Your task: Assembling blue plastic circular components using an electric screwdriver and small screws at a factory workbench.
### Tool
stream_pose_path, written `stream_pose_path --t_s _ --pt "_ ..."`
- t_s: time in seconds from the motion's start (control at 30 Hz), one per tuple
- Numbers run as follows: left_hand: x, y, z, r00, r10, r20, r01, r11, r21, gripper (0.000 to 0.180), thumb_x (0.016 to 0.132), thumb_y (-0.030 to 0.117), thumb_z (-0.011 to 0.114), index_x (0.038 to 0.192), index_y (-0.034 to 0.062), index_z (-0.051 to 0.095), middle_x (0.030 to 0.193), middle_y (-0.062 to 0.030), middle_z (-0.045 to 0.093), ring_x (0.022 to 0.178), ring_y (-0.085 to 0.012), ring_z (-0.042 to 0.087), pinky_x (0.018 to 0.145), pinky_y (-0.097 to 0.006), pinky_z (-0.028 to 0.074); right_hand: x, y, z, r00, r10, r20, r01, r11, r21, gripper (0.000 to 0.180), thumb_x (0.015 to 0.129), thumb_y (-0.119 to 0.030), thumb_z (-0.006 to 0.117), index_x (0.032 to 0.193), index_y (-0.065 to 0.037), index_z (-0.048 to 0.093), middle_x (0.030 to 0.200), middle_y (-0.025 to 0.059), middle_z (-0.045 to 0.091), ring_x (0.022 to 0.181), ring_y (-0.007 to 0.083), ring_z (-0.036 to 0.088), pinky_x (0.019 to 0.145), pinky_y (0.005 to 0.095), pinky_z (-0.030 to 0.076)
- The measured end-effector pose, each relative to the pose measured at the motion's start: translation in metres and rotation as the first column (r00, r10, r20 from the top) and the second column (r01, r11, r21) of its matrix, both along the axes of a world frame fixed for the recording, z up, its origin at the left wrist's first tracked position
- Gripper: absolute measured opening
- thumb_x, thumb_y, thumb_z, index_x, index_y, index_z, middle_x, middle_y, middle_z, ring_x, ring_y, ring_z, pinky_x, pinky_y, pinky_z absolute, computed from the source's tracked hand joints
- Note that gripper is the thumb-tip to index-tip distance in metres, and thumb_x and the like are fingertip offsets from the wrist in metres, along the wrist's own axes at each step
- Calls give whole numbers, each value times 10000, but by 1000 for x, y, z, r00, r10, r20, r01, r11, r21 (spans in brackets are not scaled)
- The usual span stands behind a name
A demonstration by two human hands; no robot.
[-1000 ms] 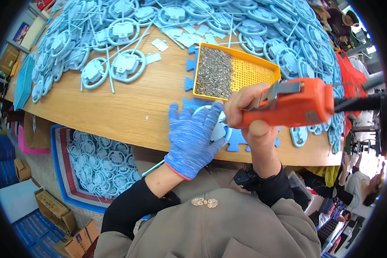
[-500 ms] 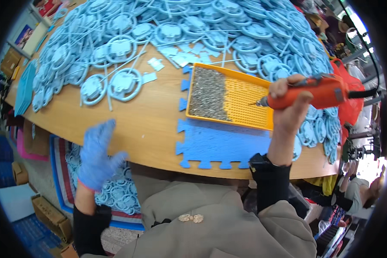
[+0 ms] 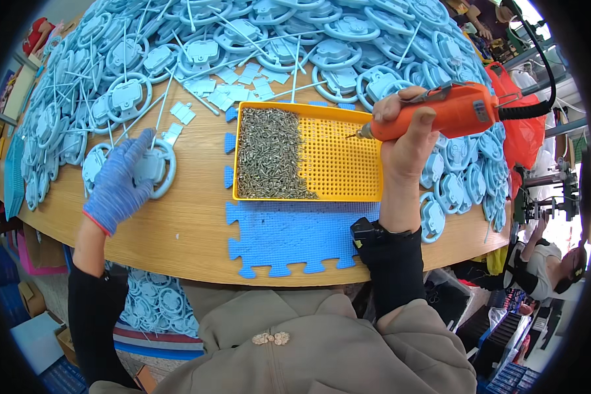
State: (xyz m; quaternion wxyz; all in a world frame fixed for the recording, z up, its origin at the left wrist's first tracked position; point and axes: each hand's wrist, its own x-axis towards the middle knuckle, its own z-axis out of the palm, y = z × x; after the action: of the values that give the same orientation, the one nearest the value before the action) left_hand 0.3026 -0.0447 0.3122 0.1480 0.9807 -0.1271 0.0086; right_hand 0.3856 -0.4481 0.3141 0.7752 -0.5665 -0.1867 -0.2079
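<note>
My right hand (image 3: 406,150) is wrapped round an orange electric screwdriver (image 3: 450,115), its bit pointing left over the yellow tray (image 3: 345,157). Small metal screws (image 3: 266,154) fill the tray's left part, while the perforated right part shows its bare bottom. My left hand (image 3: 119,184), in a blue glove, reaches over a light-blue plastic steering-wheel-shaped part (image 3: 167,164). Its fingers and thumb are apart around the part's left side, covering some of it; a firm grip does not show. Another such part (image 3: 93,164) lies partly behind that hand.
A big heap of light-blue wheel-shaped parts (image 3: 348,29) with thin rods covers the table's far side. Small flat pieces (image 3: 226,95) lie before it. The tray rests on a blue foam mat (image 3: 289,233). A black coiled cable (image 3: 528,110) runs from the screwdriver. More parts (image 3: 157,299) lie below the table edge.
My left hand has moved from the table's near edge up and forward onto a wheel-shaped part. My right hand still holds the screwdriver over the tray. The whole view has shifted.
</note>
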Motion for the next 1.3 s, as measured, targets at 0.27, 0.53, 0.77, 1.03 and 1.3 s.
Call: stream_pose_path --t_s 0.27,0.53,0.77,1.03,1.3 --pt "-68 -88 23 992 128 6 -126 983 -131 782 608 80 718 1346 85 456 1041 -178 579 925 -333 588 807 -415 492 4 2 -4 999 16 -28 -16 1000 -3 542 778 -556 683 956 -69 526 678 39 536 625 166 525 628 325 437" --pt "-100 -157 13 990 95 -109 -122 950 -286 808 611 125 742 1355 48 436 1082 -212 576 947 -371 597 787 -414 502 -6 8 5 999 -53 1 53 998 -39 581 778 -583 664 978 -56 522 669 42 525 623 169 519 622 324 433" --pt "-101 -155 -9 989 -139 39 143 903 -405 736 656 116 742 1334 77 457 1128 -168 578 982 -371 570 846 -415 469 -60 24 51 985 173 13 -173 975 139 698 733 -672 612 1010 -38 516 659 36 514 594 165 510 581 309 437" --pt "-97 -173 -19 973 -47 226 112 952 -283 833 593 338 809 1317 92 479 1052 -91 602 972 -305 543 978 -517 308 -137 65 34 936 346 -64 -349 936 -43 740 697 -769 519 943 -73 481 620 2 473 509 144 488 470 284 407" --pt "-99 -174 -21 979 -41 200 90 966 -243 783 628 394 780 1305 114 500 1080 -65 600 1031 -290 527 1005 -544 261 -147 69 27 893 444 -74 -443 896 31 591 681 -488 805 892 -29 498 669 71 560 589 180 545 555 293 455"
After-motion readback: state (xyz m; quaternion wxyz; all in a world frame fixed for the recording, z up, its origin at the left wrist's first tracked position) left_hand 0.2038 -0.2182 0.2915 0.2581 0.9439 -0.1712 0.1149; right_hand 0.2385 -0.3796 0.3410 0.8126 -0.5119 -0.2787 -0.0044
